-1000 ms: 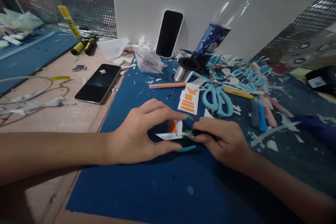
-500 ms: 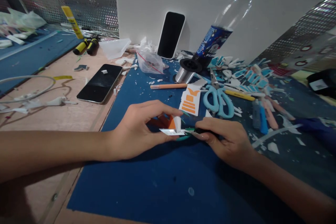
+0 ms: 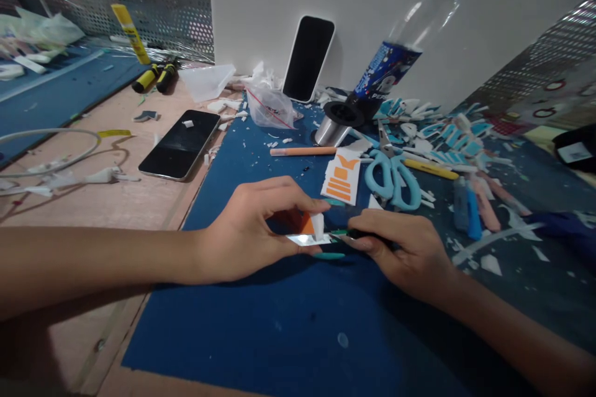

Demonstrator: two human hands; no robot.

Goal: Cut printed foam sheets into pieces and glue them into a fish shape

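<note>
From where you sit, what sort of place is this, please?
Probably a craft workspace: light-blue-handled scissors, a black-rimmed silver spool and scattered white scraps on a flat blue mat.

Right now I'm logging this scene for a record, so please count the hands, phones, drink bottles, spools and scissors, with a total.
Hands: 2 (left hand, right hand)
Phones: 2 (leaning phone, flat phone)
Drink bottle: 1
Spool: 1
Scissors: 1 pair
Total: 7
</note>
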